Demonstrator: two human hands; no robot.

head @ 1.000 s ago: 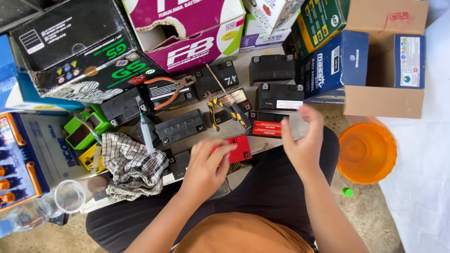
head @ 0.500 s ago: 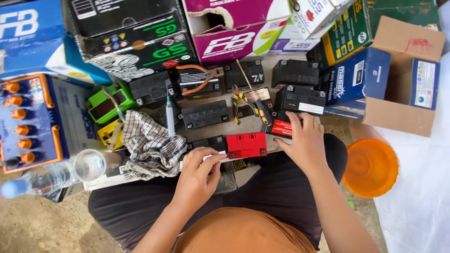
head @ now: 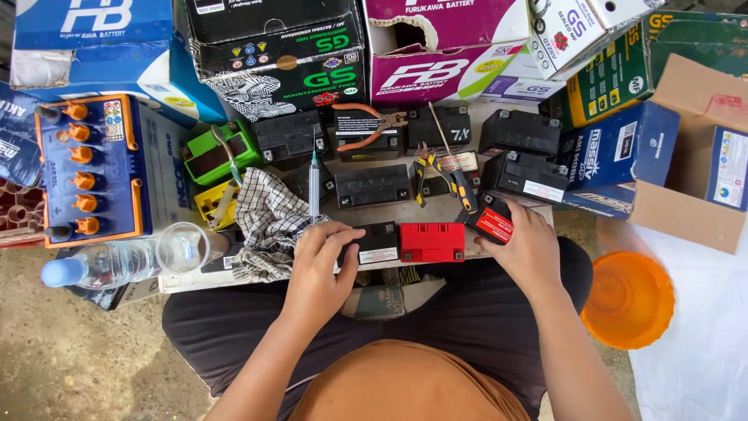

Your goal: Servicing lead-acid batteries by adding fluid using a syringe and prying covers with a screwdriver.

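Left hand (head: 323, 261) down on the near edge of the low work board (head: 187, 281), fingers curled together over the end of a small black rectangular battery with a white label (head: 378, 243), and a thin clear syringe (head: 313, 181) stands up from between those fingers. Right beside that battery sits a small red rectangular battery (head: 432, 242), touching it. Right hand (head: 530, 249) rests over a black battery with a red label (head: 492, 221), fingers spread across its near side; whether they grip it I cannot tell. A checked black-and-white cloth (head: 269, 222) lies just left of the left hand, yellow-handled pliers (head: 436, 175) lie beyond, and an orange plastic bowl (head: 629, 300) sits off to the right.
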